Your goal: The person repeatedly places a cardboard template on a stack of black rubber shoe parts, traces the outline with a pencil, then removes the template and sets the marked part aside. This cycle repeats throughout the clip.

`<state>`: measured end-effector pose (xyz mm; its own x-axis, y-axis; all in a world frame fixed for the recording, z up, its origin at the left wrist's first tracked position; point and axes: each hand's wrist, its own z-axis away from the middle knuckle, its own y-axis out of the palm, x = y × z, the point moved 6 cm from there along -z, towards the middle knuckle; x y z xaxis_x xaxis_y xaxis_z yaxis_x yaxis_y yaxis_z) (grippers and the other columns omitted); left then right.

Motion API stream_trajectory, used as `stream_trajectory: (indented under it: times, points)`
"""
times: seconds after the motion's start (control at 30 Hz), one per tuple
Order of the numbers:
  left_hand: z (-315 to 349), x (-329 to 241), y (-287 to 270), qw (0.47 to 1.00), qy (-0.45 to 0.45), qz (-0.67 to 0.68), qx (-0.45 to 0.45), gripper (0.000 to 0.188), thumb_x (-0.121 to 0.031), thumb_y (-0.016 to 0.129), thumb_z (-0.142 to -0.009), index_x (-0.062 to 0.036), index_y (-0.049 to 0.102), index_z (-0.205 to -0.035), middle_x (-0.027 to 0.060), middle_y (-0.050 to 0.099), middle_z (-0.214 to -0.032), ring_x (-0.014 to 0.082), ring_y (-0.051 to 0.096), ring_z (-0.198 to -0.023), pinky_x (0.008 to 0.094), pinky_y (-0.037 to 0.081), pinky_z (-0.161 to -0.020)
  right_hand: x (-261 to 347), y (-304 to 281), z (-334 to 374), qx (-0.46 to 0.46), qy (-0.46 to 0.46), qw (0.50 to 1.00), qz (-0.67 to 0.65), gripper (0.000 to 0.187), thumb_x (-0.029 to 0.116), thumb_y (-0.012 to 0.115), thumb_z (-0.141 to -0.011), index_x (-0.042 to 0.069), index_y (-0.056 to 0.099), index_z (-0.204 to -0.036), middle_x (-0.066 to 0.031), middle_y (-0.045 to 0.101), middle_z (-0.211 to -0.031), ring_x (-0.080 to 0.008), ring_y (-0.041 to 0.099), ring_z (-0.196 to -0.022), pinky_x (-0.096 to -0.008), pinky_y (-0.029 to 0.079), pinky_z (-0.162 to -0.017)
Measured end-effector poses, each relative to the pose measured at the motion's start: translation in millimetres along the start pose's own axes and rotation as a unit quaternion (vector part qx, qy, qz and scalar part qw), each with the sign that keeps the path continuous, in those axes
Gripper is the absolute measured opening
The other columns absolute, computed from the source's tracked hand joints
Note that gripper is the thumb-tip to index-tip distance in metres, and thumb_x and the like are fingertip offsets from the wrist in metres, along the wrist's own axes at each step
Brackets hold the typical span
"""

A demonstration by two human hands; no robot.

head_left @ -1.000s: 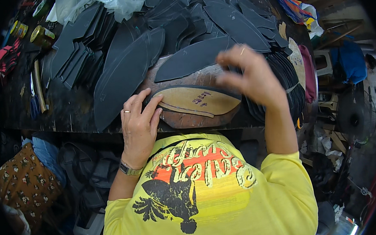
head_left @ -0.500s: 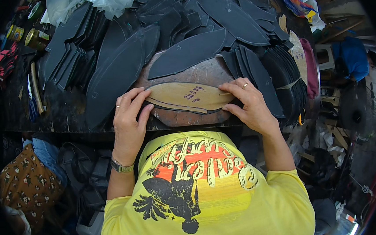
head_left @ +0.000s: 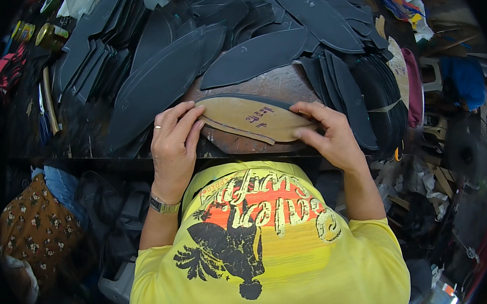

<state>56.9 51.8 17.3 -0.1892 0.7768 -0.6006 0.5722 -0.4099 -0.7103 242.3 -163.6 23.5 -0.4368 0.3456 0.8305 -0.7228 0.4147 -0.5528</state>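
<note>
A tan, leaf-shaped cardboard pattern (head_left: 235,115) with dark marks on it lies between my hands at the table's near edge. Under it a black cut piece (head_left: 277,102) peeks out along the far edge. My left hand (head_left: 175,139) pinches the left tip, thumb below and fingers on top. At the other end, my right hand (head_left: 329,131) grips the pattern with its thumb on the face and its fingers along the far edge. Just beyond lies a single pointed black piece (head_left: 253,58) on a worn brown board (head_left: 216,91).
Stacks of black cut pieces (head_left: 163,72) cover the back and left of the table. A banded bundle of them (head_left: 382,98) stands at the right. Scissors (head_left: 43,116), a wooden-handled tool (head_left: 51,101) and a jar (head_left: 51,37) lie far left. A patterned brown cloth (head_left: 38,231) hangs below.
The pattern has tilted, its right side now lower. The black piece beneath shows along the far edge instead of the near one. My view has shifted slightly.
</note>
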Motion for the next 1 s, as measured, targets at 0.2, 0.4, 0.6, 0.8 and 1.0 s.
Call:
stream_trajectory:
  times: [0.2, 0.4, 0.6, 0.8, 1.0]
  points:
    - [13.7, 5.5, 1.2, 0.997, -0.044, 0.059, 0.005, 0.028, 0.005, 0.075, -0.088, -0.0012, 0.075, -0.115, 0.014, 0.067, -0.124, 0.0321, 0.066, -0.115, 0.0397, 0.057, -0.095, 0.6, 7.0, -11.9, -0.066, -0.016, 0.996, 0.054, 0.028, -0.005, 0.072, -0.089, -0.005, 0.07, -0.118, -0.013, 0.073, -0.102, -0.0207, 0.07, -0.094, -0.0292, 0.054, -0.086]
    - [21.0, 4.3, 4.8, 0.998, 0.017, 0.056, -0.009, 0.029, 0.006, 0.075, -0.086, -0.0013, 0.076, -0.114, 0.0127, 0.066, -0.119, 0.0332, 0.065, -0.12, 0.0416, 0.056, -0.098, -3.8, 4.8, -20.8, -0.033, -0.003, 0.999, 0.032, 0.03, -0.005, 0.072, -0.089, -0.005, 0.07, -0.119, -0.0123, 0.072, -0.101, -0.0201, 0.07, -0.094, -0.0288, 0.053, -0.086]
    - [18.7, 4.8, 3.3, 0.999, 0.021, 0.009, -0.048, 0.029, -0.001, 0.08, -0.083, -0.0096, 0.079, -0.11, 0.004, 0.067, -0.102, 0.026, 0.063, -0.098, 0.0399, 0.048, -0.085, -4.9, 1.0, -13.8, -0.038, 0.002, 0.999, 0.031, 0.028, -0.005, 0.071, -0.089, -0.005, 0.071, -0.117, -0.0097, 0.069, -0.095, -0.0187, 0.068, -0.089, -0.0279, 0.052, -0.084]
    - [13.8, 3.7, 5.8, 0.998, 0.035, 0.003, -0.055, 0.026, -0.002, 0.08, -0.08, -0.01, 0.079, -0.105, 0.0035, 0.068, -0.103, 0.0261, 0.065, -0.101, 0.04, 0.048, -0.087, 0.6, 1.2, -8.6, -0.05, -0.007, 0.997, 0.063, 0.026, -0.004, 0.071, -0.089, -0.002, 0.073, -0.115, -0.0142, 0.069, -0.093, -0.026, 0.068, -0.084, -0.0323, 0.052, -0.077]
    - [24.6, -4.5, 7.5, 0.998, 0.055, -0.012, -0.012, 0.035, -0.001, 0.078, -0.08, -0.0109, 0.078, -0.114, 0.0042, 0.067, -0.118, 0.0274, 0.062, -0.112, 0.0416, 0.048, -0.092, -0.1, 1.4, -10.2, -0.042, -0.011, 0.998, 0.05, 0.028, -0.005, 0.072, -0.088, -0.002, 0.073, -0.116, -0.0126, 0.069, -0.092, -0.0234, 0.066, -0.083, -0.0312, 0.052, -0.077]
